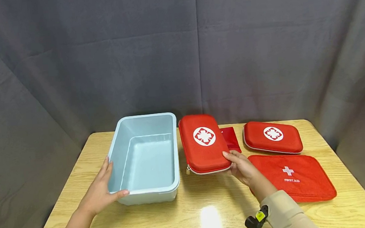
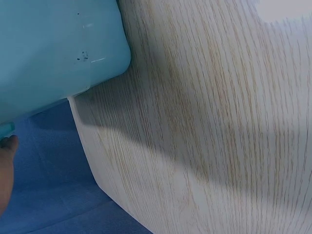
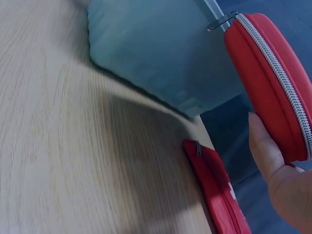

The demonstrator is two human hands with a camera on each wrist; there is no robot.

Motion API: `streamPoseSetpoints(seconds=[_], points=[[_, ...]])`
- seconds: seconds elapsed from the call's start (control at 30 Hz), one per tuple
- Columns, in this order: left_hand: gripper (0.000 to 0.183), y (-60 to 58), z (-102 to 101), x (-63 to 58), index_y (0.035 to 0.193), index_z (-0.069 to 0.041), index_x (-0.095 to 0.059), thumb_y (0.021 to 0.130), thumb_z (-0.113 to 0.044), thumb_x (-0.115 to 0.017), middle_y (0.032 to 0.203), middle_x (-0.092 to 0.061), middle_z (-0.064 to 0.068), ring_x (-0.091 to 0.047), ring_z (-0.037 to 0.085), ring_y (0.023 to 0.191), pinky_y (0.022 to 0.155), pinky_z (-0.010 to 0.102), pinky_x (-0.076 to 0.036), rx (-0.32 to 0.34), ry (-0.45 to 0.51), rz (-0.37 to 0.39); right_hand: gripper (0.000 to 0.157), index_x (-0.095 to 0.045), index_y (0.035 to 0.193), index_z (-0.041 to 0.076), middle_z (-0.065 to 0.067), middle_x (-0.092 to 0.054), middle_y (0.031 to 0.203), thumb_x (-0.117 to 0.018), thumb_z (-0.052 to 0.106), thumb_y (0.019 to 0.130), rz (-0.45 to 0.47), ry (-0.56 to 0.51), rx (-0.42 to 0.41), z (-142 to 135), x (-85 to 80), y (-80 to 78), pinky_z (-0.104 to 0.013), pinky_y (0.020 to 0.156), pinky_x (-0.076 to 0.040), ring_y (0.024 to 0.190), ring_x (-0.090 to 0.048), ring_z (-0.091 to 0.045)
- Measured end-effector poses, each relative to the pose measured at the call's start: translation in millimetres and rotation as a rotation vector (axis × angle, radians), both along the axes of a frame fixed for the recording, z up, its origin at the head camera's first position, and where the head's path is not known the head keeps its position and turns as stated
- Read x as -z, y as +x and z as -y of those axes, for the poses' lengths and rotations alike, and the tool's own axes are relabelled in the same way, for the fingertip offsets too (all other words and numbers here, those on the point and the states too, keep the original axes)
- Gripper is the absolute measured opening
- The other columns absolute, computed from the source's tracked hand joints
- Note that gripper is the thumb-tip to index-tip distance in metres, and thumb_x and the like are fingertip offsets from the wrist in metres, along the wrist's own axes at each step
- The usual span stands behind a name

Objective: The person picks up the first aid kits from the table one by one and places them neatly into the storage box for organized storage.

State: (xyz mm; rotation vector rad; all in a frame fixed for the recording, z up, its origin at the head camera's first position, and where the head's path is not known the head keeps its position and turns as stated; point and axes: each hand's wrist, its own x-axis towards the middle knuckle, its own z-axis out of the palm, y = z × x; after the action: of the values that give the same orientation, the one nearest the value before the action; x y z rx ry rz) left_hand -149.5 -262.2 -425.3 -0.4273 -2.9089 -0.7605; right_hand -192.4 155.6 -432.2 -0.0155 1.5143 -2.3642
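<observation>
My right hand (image 1: 241,168) grips a red zippered first aid case (image 1: 202,152) by its near right corner, thumb on top. The case is raised over the table, its white emblem facing up; its silver zipper and pull show in the right wrist view. To its left stands a pale blue plastic bin (image 1: 151,167) with nothing inside. My left hand (image 1: 99,193) rests against the bin's near left corner, thumb along the front rim and straight fingers along the left side. Part of that hand (image 2: 6,165) shows at the left wrist view's edge.
Behind the raised case lies a small red pouch (image 1: 231,138), partly hidden. A second red hard case (image 1: 259,136) sits at the back right. In front of it lies a flat red first aid pouch (image 1: 293,187). A grey curtain (image 1: 229,52) hangs behind the wooden table (image 1: 166,224).
</observation>
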Motion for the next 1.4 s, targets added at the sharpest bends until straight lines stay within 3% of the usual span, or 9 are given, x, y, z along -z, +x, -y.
streamPoseSetpoints(seconds=[0.27,0.73,1.2,1.4], points=[[0.102,-0.1,-0.2,-0.7,0.134,0.007,-0.013,0.066,-0.046,-0.068,0.143,0.003,0.011,-0.017,0.041,0.123,0.091,0.055,-0.024,0.005,-0.001,-0.001,0.007,-0.035,0.096,0.004,-0.002,-0.058,0.08,-0.037,0.006,0.09,-0.011,-0.047,0.005,9.4,-7.4,2.7,-0.034,0.065,-0.049,0.071,-0.059,-0.012],[0.102,-0.5,0.2,-0.3,0.134,0.007,-0.014,0.066,-0.044,-0.069,0.143,0.002,0.012,-0.015,0.04,0.123,0.091,0.055,-0.024,0.012,0.004,-0.012,0.013,-0.032,0.098,0.002,-0.003,-0.055,0.083,-0.038,0.006,0.087,0.024,-0.048,0.011,27.7,-14.5,1.5,-0.033,0.065,-0.048,0.071,-0.058,-0.013],[0.102,2.3,0.6,0.3,0.135,0.007,-0.014,0.065,-0.044,-0.069,0.143,-0.001,0.014,-0.016,0.04,0.124,0.091,0.055,-0.024,-0.003,0.012,-0.013,0.016,-0.03,0.098,0.002,-0.004,-0.055,0.083,-0.04,0.007,0.087,0.045,-0.055,0.017,42.9,-23.0,4.4,-0.041,0.072,-0.047,0.071,-0.059,-0.014],[0.103,0.9,0.2,0.2,0.135,0.006,-0.013,0.065,-0.045,-0.069,0.144,0.004,0.007,-0.015,0.039,0.124,0.091,0.055,-0.023,-0.001,0.014,-0.006,0.015,-0.03,0.098,0.003,-0.005,-0.055,0.085,-0.04,0.007,0.087,0.053,-0.054,0.002,47.6,-25.0,6.0,-0.044,0.073,-0.046,0.072,-0.06,-0.015]])
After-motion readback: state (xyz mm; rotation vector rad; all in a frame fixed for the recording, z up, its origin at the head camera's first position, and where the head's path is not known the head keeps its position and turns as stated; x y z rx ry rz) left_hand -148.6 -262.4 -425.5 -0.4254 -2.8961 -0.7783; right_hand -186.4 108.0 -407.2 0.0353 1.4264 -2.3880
